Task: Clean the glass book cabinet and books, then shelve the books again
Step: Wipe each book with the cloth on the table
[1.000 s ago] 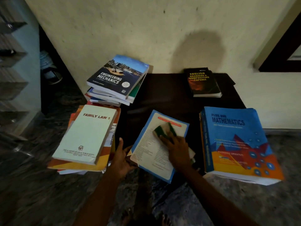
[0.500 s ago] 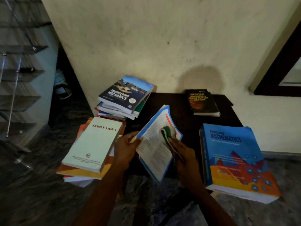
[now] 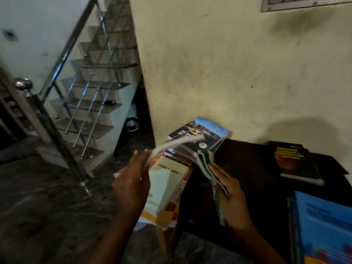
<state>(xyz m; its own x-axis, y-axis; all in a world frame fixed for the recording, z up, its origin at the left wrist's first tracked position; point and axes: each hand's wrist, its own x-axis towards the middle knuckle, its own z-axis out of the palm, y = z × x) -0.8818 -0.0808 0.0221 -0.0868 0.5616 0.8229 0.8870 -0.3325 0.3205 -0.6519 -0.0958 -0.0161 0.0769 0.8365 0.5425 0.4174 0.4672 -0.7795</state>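
My left hand (image 3: 133, 180) grips a thin blue-edged book (image 3: 177, 144), seen edge-on and blurred, lifted over the left piles. My right hand (image 3: 228, 195) holds a green-and-white cloth (image 3: 206, 164) just right of that book. Below lies the pale "Family Law 1" book (image 3: 165, 185) on an orange pile. Behind it sits a stack topped by the "Engineering Mechanics" book (image 3: 200, 134). A black English grammar book (image 3: 295, 162) lies at the back of the dark table (image 3: 247, 168). The blue mathematics book (image 3: 323, 225) is at the lower right.
A staircase with a steel railing (image 3: 62, 111) rises at the left, ending in a round-topped post (image 3: 24, 86). A cream wall (image 3: 228, 63) stands behind the table. The floor (image 3: 47, 206) is dark stone.
The thin book has gone from flat on the table to raised and carried left over the piles in my left hand. The cloth has come off its cover. My view has swung left and up.
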